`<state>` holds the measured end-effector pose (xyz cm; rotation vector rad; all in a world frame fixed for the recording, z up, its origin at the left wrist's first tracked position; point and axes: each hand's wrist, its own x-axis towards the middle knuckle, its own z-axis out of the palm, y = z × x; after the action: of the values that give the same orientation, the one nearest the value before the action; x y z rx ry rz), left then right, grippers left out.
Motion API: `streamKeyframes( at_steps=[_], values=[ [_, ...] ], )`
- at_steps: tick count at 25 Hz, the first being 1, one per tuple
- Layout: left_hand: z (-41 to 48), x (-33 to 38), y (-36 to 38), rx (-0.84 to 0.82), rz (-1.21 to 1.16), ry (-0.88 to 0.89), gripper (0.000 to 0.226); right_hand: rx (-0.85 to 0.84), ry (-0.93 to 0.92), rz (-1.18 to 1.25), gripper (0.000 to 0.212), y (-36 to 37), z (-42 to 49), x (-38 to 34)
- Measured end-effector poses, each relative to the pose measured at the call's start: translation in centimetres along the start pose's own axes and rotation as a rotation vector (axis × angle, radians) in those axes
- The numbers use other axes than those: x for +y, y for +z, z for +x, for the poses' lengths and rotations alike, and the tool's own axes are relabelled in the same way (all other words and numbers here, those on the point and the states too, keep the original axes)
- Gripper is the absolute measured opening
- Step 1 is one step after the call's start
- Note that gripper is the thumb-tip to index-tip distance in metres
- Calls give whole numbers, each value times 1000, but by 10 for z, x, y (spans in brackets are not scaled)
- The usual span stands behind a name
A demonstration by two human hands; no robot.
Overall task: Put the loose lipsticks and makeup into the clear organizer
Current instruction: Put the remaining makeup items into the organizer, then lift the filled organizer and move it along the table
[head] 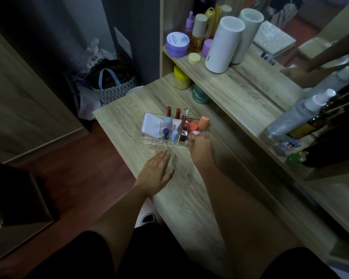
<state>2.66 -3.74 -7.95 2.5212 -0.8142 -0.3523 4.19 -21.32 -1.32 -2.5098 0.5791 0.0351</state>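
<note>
On the wooden tabletop (189,198) the clear organizer (149,138) is sitting filled with lipsticks (168,111) and a white compact (151,125), while the right hand (199,147) is closing its grip around a pink-capped item (195,133) at the organizer's near right corner and the left hand (154,172) is lying flat, grip open, just before it.

Single head-worn wide-angle view, looking forward and steeply down over the wooden tabletop (129,125); both forearms reach in from below. Close range. No second view.
</note>
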Motion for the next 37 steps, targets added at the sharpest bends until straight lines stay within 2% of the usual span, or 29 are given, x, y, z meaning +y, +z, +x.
streamKeyframes(
  at_steps=[2, 4, 7, 10, 14, 18, 21, 26, 33, 37],
  values=[
    [-2, 1, -10, 121, -99, -29, 51, 18, 23, 4, 17, -1, -4, 2],
    [-3, 0, -20, 257, -155, -130, 41, 63, 22, 13, 24, 0, -8, 5],
    [8, -7, -37, 393, -242, -332, 32, 121, 102, 24, 59, 4, -15, 12],
    [28, -16, -55, 379, -354, -460, 28, 70, 155, 61, 93, 10, -13, 20],
    [44, -24, -70, 299, -518, -505, 34, 8, 209, 167, 110, 19, -1, 27],
    [61, -34, -74, 171, -636, -521, 50, 21, 228, 251, 104, 21, 7, 33],
    [70, -39, -76, 142, -686, -541, 56, 36, 215, 282, 97, 20, 12, 36],
    [70, -40, -76, 158, -644, -553, 58, 35, 194, 242, 69, 16, 12, 42],
    [64, -26, -78, 156, -582, -509, 54, 115, 199, 267, 70, 8, -21, 47],
    [63, 0, -76, 102, -572, -456, 51, 218, 249, 391, 79, 1, -53, 60]
  ],
)
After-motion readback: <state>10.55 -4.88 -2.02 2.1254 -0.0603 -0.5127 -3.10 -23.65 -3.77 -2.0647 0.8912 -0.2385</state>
